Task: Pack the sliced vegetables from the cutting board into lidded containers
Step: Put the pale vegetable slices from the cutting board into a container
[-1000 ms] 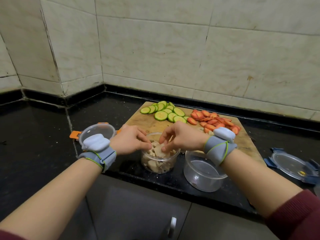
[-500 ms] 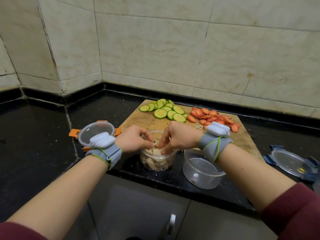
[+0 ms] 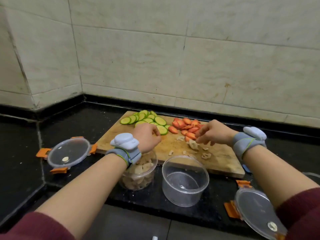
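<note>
At the far left a lid with orange clips (image 3: 69, 154) is laid flat on the black counter (image 3: 20, 153); to the right of it the left hand (image 3: 147, 135) is held over the near-left part of the cutting board (image 3: 221, 160), just above the filled container (image 3: 138, 177); its fingers are curled inward close to a green slice, but whether anything is pinched in them cannot be told; the green slices (image 3: 147, 118) are spread at the far-left end of the board, and the carrot slices (image 3: 187, 126) beside them to the right; the empty container (image 3: 185, 179) is stood on the counter at the near edge of the board, just right of the filled one; a few pale slices (image 3: 194, 144), of the same kind as in the filled container, are scattered in the middle of the board, directly under the right hand (image 3: 213, 134); its fingertips are pointed down and leftward at the biggest piece, yet a closed pinch cannot be confirmed; these pieces lie between the two hands but nearer the right one, and the filled container lies to the left of them and toward the person, so a short carry over the near edge is judged to be needed; a second lid (image 3: 256, 210) is laid at the near right.
</note>
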